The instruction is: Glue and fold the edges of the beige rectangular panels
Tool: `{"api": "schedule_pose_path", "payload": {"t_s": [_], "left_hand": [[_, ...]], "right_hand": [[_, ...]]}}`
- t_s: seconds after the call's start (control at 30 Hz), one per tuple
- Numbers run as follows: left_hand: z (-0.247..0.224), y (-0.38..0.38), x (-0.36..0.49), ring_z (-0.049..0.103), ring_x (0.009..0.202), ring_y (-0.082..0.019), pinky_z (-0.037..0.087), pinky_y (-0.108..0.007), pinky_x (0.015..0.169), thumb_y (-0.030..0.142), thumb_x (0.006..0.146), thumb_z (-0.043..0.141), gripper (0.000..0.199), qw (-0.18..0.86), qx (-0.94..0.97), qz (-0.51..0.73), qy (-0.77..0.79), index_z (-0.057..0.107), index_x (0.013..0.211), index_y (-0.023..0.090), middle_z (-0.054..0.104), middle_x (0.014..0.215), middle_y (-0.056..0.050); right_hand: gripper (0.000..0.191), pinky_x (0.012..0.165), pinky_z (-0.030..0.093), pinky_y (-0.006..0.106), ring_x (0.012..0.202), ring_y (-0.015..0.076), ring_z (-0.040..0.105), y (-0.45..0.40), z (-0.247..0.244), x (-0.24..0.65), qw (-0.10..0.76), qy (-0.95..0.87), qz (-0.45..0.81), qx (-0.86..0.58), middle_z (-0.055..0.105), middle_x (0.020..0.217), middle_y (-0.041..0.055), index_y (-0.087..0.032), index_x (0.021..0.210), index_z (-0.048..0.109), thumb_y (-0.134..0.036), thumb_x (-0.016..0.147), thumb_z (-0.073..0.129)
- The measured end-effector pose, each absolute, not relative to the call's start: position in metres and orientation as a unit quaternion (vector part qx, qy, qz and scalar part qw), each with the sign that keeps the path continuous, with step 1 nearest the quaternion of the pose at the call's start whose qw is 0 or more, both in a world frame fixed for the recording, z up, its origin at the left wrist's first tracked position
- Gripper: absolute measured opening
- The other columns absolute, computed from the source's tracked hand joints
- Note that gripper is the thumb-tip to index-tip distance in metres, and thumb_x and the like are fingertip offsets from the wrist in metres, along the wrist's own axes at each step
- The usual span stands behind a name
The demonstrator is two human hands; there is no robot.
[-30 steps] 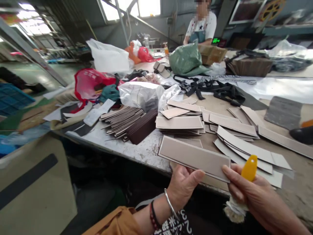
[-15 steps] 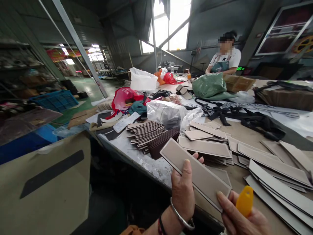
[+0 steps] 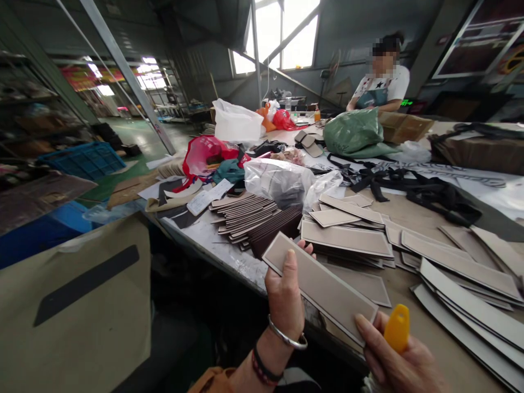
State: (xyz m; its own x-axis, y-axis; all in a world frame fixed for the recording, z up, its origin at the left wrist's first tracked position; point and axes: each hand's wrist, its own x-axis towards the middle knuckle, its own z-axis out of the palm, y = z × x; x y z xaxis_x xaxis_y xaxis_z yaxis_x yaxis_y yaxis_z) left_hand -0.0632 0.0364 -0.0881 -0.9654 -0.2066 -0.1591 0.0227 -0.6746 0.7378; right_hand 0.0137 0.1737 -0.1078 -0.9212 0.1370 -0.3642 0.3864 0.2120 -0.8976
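A flat beige rectangular panel [image 3: 323, 289] with a pale edge is held slantwise over the table's near edge. My left hand [image 3: 286, 289] grips its far-left part, thumb on top and fingertips showing past the upper edge. At the panel's lower right end, my right hand [image 3: 393, 344] pinches the corner. A yellow handle [image 3: 397, 328] also sits in my right hand; the rest of that tool is hidden. Behind the panel lie loose stacks of similar beige panels [image 3: 347, 238]. A fanned row of panels [image 3: 245, 215] rests to the left of them.
Long grey-white strips [image 3: 470, 311] lie at the right. Farther back are a clear plastic bag [image 3: 278, 180], black straps [image 3: 434, 194], a green bag [image 3: 352, 132] and a red bag [image 3: 204, 155]. A person [image 3: 379, 82] stands across the table. A beige board [image 3: 82, 349] is at lower left.
Both hands and the held panel have shifted left and slightly up in view. The grip on the panel and the yellow handle looks the same.
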Motion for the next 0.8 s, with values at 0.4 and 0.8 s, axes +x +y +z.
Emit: {"api": "schedule_pose_path", "payload": {"t_s": [0.4, 0.8], "left_hand": [[-0.087, 0.034, -0.072, 0.068, 0.077, -0.022, 0.052, -0.033, 0.076, 0.039, 0.079, 0.059, 0.029, 0.079, 0.167, -0.899, -0.397, 0.064, 0.082, 0.011, 0.07, 0.077, -0.01], [-0.095, 0.027, -0.081, 0.067, 0.069, -0.017, 0.052, -0.033, 0.074, 0.031, 0.075, 0.064, 0.02, 0.095, 0.146, -0.903, -0.392, 0.063, 0.079, 0.011, 0.069, 0.074, -0.006]], "right_hand": [[0.048, 0.042, 0.034, 0.023, 0.036, 0.0095, 0.035, 0.159, -0.108, 0.003, 0.086, 0.797, -0.574, 0.167, 0.039, 0.037, -0.0036, -0.023, 0.053, 0.036, -0.064, 0.072, 0.052], [0.032, 0.04, 0.032, 0.021, 0.04, 0.007, 0.039, 0.162, -0.094, 0.001, 0.102, 0.733, -0.658, 0.138, 0.044, 0.053, -0.007, -0.02, 0.074, 0.046, -0.044, 0.065, 0.066]]}}
